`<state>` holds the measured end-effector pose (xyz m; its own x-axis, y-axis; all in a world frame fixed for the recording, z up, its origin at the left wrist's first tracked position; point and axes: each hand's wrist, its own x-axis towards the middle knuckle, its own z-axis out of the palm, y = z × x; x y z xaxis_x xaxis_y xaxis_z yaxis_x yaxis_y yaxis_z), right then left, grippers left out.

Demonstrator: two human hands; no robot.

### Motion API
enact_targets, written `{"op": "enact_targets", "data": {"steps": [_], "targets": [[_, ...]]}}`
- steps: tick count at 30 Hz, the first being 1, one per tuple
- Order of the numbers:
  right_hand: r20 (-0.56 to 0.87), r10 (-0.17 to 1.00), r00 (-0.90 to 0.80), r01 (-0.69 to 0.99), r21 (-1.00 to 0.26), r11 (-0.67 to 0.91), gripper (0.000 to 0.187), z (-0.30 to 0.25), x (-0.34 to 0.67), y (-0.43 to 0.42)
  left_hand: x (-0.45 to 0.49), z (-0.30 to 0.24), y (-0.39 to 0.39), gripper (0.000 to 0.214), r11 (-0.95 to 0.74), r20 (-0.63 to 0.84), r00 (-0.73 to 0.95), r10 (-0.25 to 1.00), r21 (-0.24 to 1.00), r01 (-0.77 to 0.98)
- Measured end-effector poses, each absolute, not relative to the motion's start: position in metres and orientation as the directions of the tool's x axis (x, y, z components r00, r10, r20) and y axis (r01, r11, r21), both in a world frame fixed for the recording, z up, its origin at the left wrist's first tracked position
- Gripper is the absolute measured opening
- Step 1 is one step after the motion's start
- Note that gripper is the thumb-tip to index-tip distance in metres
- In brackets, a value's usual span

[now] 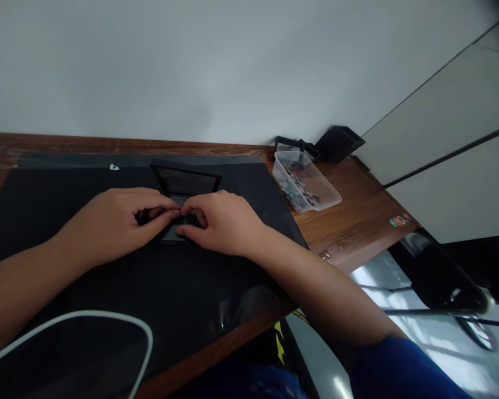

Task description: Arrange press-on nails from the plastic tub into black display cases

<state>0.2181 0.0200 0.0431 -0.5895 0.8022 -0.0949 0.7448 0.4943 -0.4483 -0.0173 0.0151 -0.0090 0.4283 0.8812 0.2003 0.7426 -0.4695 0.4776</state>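
A black case [187,176] stands on the dark mat with its framed lid tilted up; the lid has a translucent-looking panel. Over its lower half, my left hand [120,221] pinches thumb and fingertips together; whatever lies between them is too small or hidden to name. My right hand [220,221] comes in from the other side, its index fingertip meeting the left fingertips and its thumb resting at the lower half of the case. The right fingers are curled, and anything held there is hidden.
A clear plastic tub [305,180] with small mixed pieces stands right of the mat [183,288]. Black frames [289,144] and a black box [339,143] sit behind it. Small coloured pieces [399,220] lie near the table's right end. A white cable [95,314] loops in front.
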Motion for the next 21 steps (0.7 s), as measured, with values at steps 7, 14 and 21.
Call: {"op": "enact_targets", "data": {"steps": [7, 14, 21], "targets": [[-0.029, 0.848, -0.529, 0.775, -0.424, 0.469, 0.023, 0.037, 0.216, 0.022, -0.022, -0.013, 0.017, 0.043, -0.321, 0.194, 0.260, 0.946, 0.432, 0.843], [-0.059, 0.810, -0.584, 0.718, -0.504, 0.481, 0.019, 0.048, 0.230, 0.027, -0.022, -0.007, 0.016, 0.044, -0.307, 0.202, 0.243, 0.949, 0.413, 0.857], [-0.044, 0.807, -0.589, 0.709, -0.507, 0.490, 0.016, 0.050, 0.236, 0.033, -0.015, -0.001, 0.014, 0.053, -0.294, 0.176, 0.243, 0.954, 0.385, 0.875]]}}
